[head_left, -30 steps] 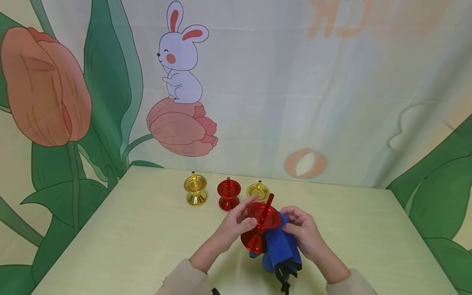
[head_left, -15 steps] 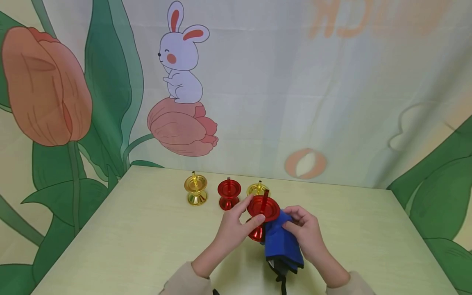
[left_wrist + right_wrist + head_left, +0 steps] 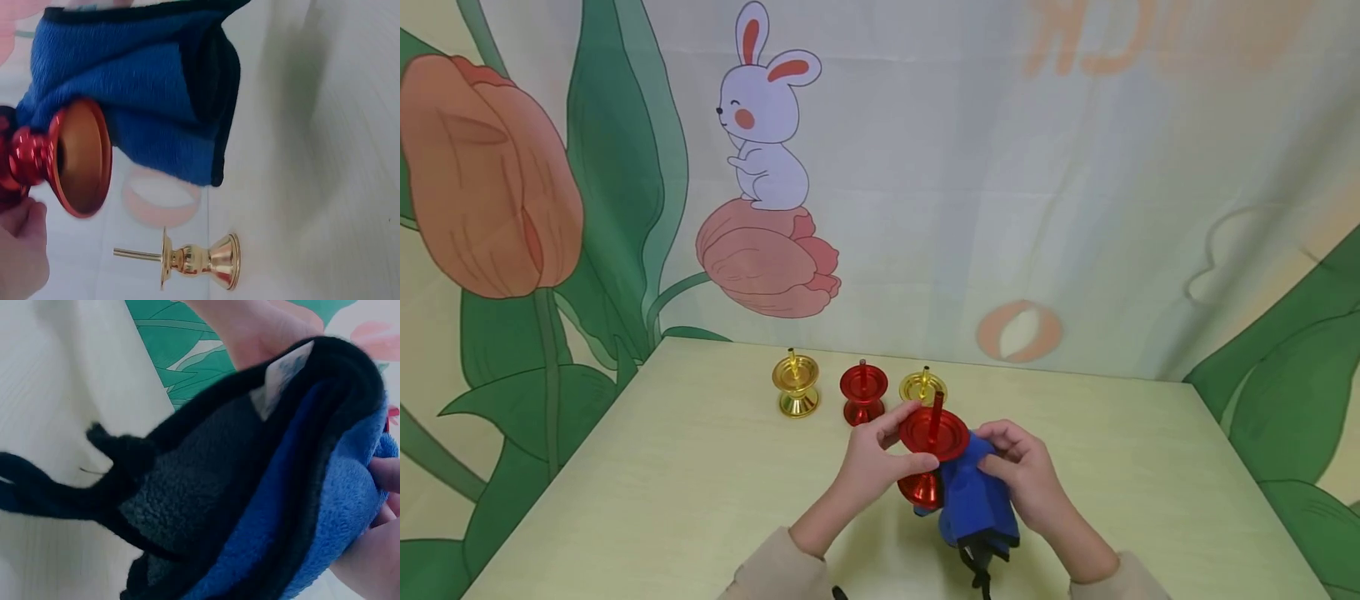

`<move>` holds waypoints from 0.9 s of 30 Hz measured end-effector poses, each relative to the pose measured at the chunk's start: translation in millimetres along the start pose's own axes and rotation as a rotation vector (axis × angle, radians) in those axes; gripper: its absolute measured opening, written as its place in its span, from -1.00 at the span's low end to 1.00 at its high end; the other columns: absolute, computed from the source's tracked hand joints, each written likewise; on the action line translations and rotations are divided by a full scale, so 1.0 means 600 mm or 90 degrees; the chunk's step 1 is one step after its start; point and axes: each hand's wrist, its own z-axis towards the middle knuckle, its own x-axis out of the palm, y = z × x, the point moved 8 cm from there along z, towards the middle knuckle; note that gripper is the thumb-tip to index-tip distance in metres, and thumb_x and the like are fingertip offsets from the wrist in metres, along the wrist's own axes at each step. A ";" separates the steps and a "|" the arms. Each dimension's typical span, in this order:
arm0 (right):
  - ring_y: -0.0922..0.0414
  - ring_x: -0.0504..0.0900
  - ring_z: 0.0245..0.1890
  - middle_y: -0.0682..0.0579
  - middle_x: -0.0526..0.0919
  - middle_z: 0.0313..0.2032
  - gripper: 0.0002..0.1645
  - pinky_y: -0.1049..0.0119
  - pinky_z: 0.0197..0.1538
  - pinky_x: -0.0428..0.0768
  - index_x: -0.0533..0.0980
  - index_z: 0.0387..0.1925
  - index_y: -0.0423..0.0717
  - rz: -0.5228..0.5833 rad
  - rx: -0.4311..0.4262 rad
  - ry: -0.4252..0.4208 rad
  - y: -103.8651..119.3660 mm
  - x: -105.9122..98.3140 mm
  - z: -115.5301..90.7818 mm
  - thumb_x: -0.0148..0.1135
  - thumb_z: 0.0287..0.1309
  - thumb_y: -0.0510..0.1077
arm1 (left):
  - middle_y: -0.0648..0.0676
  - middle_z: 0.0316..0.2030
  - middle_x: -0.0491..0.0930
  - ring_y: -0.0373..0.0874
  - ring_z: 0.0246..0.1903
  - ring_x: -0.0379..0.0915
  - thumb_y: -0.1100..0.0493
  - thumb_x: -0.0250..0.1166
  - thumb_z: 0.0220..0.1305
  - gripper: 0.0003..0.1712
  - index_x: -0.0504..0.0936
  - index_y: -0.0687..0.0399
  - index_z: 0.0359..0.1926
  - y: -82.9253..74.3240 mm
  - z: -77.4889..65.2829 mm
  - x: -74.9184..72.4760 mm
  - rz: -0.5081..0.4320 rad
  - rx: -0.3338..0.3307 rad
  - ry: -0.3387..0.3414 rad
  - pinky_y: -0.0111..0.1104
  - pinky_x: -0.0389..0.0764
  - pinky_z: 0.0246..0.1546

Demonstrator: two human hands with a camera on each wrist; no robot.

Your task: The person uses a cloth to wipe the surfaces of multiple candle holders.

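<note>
My left hand (image 3: 874, 458) grips a red metal candle holder (image 3: 935, 435) around its side, thumb toward me. The holder is raised over the table, its tube pointing up and its hollow base (image 3: 83, 159) facing the left wrist camera. My right hand (image 3: 1028, 477) pinches a folded blue cloth (image 3: 979, 504) with black edging and presses it against the holder's right side. The cloth's lower end hangs down, with a knotted black loop (image 3: 47, 490) at its corner. In the right wrist view, the cloth (image 3: 340, 500) spreads across the frame.
A gold candle holder (image 3: 796, 379), a red one (image 3: 863, 385) and another gold one (image 3: 925, 386) stand in a row at the table's back. My left hand and the held piece partly hide the right gold one. Behind the table (image 3: 700, 467) hangs a printed curtain (image 3: 910, 183).
The held candle holder has gone from leaning right to more upright, rising and then dipping slightly. The cloth shifts against it with the right hand. The row at the back stays put.
</note>
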 end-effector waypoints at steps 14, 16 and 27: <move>0.29 0.59 -0.36 0.22 0.64 -0.31 -0.57 0.44 -0.30 0.56 0.47 -0.25 0.05 0.082 0.023 0.097 0.001 -0.021 -0.004 -0.04 0.01 -0.51 | 0.25 0.02 0.47 -0.28 -0.21 0.50 -0.10 0.36 -0.11 -0.17 0.34 0.21 0.17 0.003 0.009 0.034 -0.194 -0.012 0.159 -0.43 0.55 -0.19; 0.29 0.59 -0.37 0.22 0.63 -0.33 -0.59 0.44 -0.33 0.56 0.47 -0.26 0.06 0.070 0.041 0.072 0.000 -0.041 -0.008 -0.02 0.01 -0.50 | 0.26 0.01 0.48 -0.28 -0.21 0.50 -0.08 0.37 -0.11 -0.16 0.33 0.22 0.17 0.004 0.011 0.034 -0.197 -0.016 0.151 -0.43 0.55 -0.19; 0.32 0.57 -0.39 0.28 0.61 -0.40 -0.71 0.48 -0.32 0.55 0.45 -0.30 0.09 -0.066 0.093 -0.110 0.018 -0.209 -0.045 0.06 0.07 -0.39 | 0.17 0.01 0.49 -0.16 -0.08 0.48 0.16 0.35 -0.04 -0.29 0.34 0.07 0.19 0.014 0.038 0.038 -0.145 -0.040 0.057 -0.41 0.52 -0.09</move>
